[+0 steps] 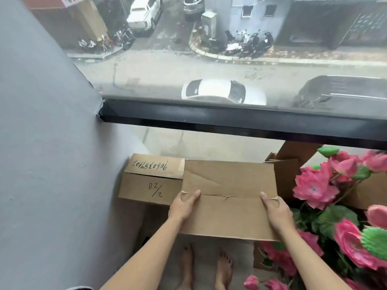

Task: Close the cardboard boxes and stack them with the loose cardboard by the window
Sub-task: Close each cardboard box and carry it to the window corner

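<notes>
I hold a closed brown cardboard box [229, 197] in front of me, its top flaps meeting along a torn seam. My left hand [184, 205] grips its left edge, thumb on top. On the opposite edge my right hand [276, 212] grips the same way. Just to the left, against the grey wall, a second cardboard box [149, 190] marked "02/2" sits on the floor with a handwritten number on its top flap. More cardboard [288, 166] stands behind the held box at the right, below the window frame.
A black window frame [230, 120] crosses the view over a street with cars. The grey wall [52, 143] closes the left side. Pink artificial flowers [335, 206] with green leaves crowd the right. My bare feet [206, 266] stand on a light floor below the box.
</notes>
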A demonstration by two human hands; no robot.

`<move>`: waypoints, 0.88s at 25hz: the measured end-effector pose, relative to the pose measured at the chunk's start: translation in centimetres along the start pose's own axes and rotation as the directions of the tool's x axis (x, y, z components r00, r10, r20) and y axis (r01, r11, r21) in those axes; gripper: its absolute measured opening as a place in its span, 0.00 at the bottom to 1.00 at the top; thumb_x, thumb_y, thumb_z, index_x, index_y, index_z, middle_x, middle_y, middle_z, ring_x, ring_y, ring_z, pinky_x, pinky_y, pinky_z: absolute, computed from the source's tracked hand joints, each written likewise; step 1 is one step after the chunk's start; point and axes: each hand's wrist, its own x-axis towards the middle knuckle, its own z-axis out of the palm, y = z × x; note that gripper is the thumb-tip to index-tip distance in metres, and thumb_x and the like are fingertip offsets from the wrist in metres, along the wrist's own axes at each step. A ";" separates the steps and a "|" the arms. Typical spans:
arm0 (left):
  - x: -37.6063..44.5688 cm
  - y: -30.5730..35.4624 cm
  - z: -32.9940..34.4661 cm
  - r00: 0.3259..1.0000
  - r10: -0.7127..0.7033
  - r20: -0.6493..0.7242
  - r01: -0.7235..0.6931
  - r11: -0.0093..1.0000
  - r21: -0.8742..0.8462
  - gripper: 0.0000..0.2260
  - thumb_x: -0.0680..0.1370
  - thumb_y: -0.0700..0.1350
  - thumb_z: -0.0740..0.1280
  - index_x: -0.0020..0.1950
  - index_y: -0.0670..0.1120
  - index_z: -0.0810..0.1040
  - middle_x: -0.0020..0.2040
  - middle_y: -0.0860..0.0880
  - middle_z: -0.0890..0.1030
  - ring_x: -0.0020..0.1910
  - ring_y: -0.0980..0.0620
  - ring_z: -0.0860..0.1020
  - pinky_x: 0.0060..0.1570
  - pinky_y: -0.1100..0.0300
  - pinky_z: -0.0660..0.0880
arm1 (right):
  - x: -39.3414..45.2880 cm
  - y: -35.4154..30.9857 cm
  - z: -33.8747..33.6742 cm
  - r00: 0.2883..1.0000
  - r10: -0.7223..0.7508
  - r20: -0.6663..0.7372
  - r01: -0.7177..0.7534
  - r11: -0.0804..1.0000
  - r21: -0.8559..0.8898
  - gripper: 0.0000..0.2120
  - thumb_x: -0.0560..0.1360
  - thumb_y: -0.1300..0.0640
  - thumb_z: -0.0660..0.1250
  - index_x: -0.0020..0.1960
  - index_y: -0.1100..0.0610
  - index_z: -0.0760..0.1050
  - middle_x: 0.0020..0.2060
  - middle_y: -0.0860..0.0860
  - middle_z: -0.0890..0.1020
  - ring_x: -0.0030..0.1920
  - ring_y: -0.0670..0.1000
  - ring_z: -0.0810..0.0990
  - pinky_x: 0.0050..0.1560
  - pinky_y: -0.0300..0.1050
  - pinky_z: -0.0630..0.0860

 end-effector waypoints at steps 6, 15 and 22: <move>10.5 -0.3 4.3 0.997 -0.013 0.072 0.001 0.987 0.159 0.43 0.72 0.71 0.68 0.77 0.45 0.67 0.74 0.45 0.72 0.73 0.44 0.70 0.69 0.54 0.66 | 6.9 3.4 3.8 0.994 0.093 -0.061 -0.092 0.996 0.017 0.30 0.71 0.26 0.62 0.59 0.48 0.77 0.55 0.52 0.82 0.58 0.60 0.78 0.58 0.55 0.73; 20.8 -3.9 8.0 1.000 0.012 -0.026 -0.005 0.967 0.256 0.36 0.74 0.70 0.66 0.71 0.45 0.72 0.68 0.45 0.78 0.68 0.43 0.74 0.64 0.54 0.69 | 15.1 5.7 10.1 0.991 0.137 0.007 -0.136 0.991 -0.014 0.28 0.71 0.27 0.63 0.59 0.47 0.76 0.54 0.48 0.82 0.58 0.56 0.79 0.59 0.54 0.74; 23.8 -6.9 10.5 0.990 0.074 -0.119 -0.037 0.958 0.286 0.38 0.74 0.71 0.64 0.72 0.45 0.69 0.66 0.43 0.78 0.66 0.40 0.75 0.62 0.50 0.70 | 17.7 7.7 12.5 0.987 0.161 0.026 -0.160 0.987 -0.013 0.29 0.71 0.26 0.63 0.61 0.45 0.76 0.54 0.47 0.82 0.58 0.55 0.78 0.58 0.53 0.73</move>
